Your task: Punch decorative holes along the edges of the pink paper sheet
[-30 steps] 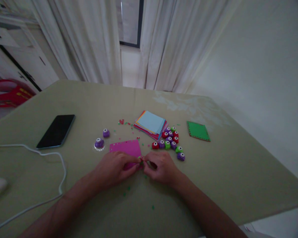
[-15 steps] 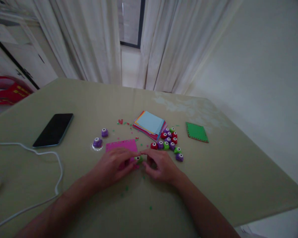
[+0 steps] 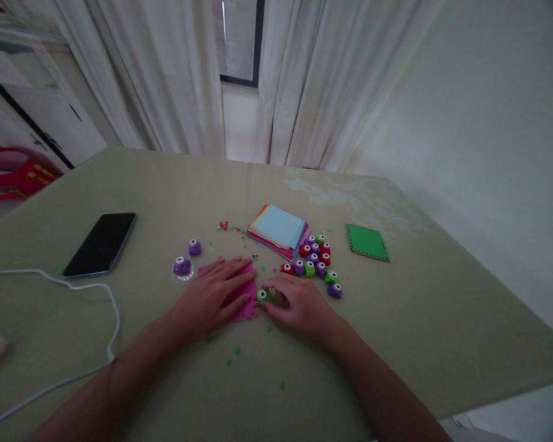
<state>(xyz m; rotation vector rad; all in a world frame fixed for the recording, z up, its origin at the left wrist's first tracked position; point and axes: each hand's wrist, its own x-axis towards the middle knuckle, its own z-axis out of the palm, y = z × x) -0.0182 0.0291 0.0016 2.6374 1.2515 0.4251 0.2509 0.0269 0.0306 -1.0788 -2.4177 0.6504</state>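
My left hand [image 3: 216, 293] lies spread on a pink paper square [image 3: 247, 312], fingers pointing up and to the right; it covers much of the sheet. Small notches run along the paper's edges. At the sheet's right edge sits a small green craft punch [image 3: 262, 295] with a white eye-like top. My right hand [image 3: 299, 304] closes thumb and forefinger around that punch from the right. Close by, to the upper right, several purple, red and green punches [image 3: 309, 268] stand in a cluster. Tiny green paper cutouts [image 3: 237, 351] are scattered in front of the hands.
A stack of coloured paper [image 3: 279, 226] lies beyond the hands. To the right is a green square with notched edges [image 3: 367, 242]. Two purple punches [image 3: 182, 266] stand at left, near a black tablet [image 3: 102, 244] and a white cable [image 3: 110, 307].
My left hand has flattened from a pinch at the paper's edge onto the sheet. My right forefinger has drawn back from the left fingertips and now grips the green punch.
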